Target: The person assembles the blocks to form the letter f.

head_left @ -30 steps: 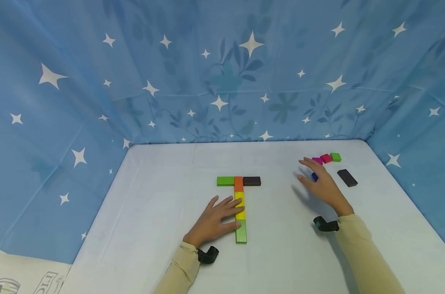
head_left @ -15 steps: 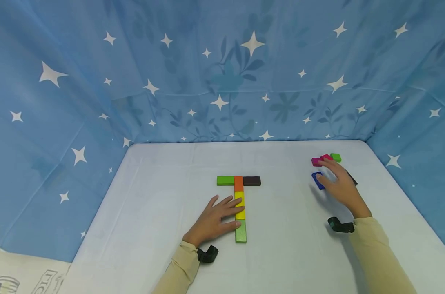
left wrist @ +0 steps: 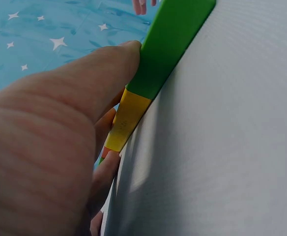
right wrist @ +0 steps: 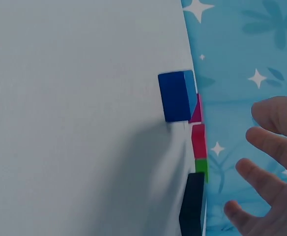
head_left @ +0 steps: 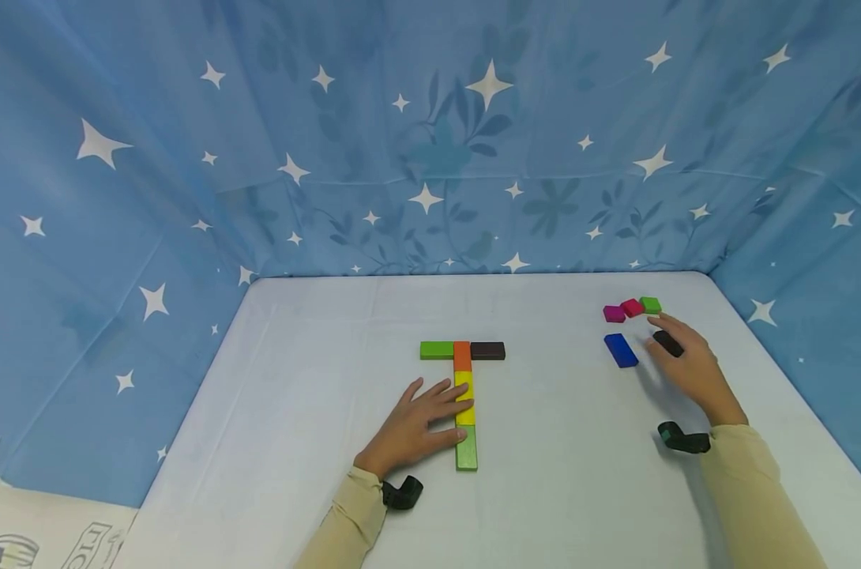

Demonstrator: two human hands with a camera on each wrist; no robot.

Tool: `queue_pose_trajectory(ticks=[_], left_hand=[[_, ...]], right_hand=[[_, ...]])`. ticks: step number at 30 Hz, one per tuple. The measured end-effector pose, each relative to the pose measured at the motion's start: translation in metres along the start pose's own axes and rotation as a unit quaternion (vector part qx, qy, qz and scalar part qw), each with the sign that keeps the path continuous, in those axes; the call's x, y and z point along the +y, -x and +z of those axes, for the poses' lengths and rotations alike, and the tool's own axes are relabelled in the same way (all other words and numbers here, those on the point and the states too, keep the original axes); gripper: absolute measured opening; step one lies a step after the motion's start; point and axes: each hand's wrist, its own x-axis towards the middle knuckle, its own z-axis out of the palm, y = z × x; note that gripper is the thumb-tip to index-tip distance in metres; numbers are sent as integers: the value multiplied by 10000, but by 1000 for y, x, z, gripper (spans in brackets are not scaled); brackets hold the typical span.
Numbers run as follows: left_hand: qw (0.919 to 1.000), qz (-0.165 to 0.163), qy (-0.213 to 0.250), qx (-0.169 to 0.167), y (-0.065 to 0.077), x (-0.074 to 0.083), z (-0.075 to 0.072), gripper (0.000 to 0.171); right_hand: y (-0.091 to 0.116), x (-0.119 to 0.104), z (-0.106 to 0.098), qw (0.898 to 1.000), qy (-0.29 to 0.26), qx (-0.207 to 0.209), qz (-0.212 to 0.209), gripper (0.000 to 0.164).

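Note:
My left hand (head_left: 411, 431) rests with spread fingers on a row of blocks: fingertips on the yellow part (head_left: 464, 416), thumb at the light green block (head_left: 467, 455). Above the yellow sits an orange block (head_left: 462, 356), flanked by a green block (head_left: 437, 350) and a dark brown block (head_left: 487, 350), making a T shape. At the right, my right hand (head_left: 692, 373) hovers with parted fingers over another dark block (head_left: 668, 343), partly hidden by it. In the right wrist view its fingers (right wrist: 264, 179) stand apart from that dark block (right wrist: 192, 206) and hold nothing.
A blue block (head_left: 621, 350) lies just left of my right hand. Behind it are small magenta (head_left: 614, 314), pinkish-red (head_left: 632, 308) and green (head_left: 650, 305) blocks. A blue star-patterned curtain (head_left: 374, 158) borders the white table (head_left: 317, 356) at the back and sides.
My right hand has moved rightward, past the blue block, which is now uncovered, to over the dark block. The left hand stays where it was.

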Motion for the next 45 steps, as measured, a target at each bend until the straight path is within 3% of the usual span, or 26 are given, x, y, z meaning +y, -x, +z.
queue_pose_trajectory(ticks=[7, 14, 23, 33, 37, 45], left_hand=[[10000, 18, -43, 64, 0, -2, 0, 54], [10000, 39, -66, 60, 0, -3, 2, 54], [9999, 43, -95, 54, 0, -3, 0, 54], [10000, -65, -27, 17, 1, -5, 5, 55], [10000, -64, -3, 34, 1, -3, 4, 55], [9999, 64, -51, 120, 1, -4, 3, 55]], right_hand=[[1, 8, -7, 9990, 276, -55, 346, 61], [3, 11, -12, 9972, 220, -247, 667, 66], [4, 20, -12, 9966, 202, -375, 710, 67], [3, 38, -22, 9880, 105, -1055, 1125, 92], [2, 41, -28, 9845, 92, -1267, 1207, 95], [0, 44, -21, 9868, 177, -1022, 1242, 92]])
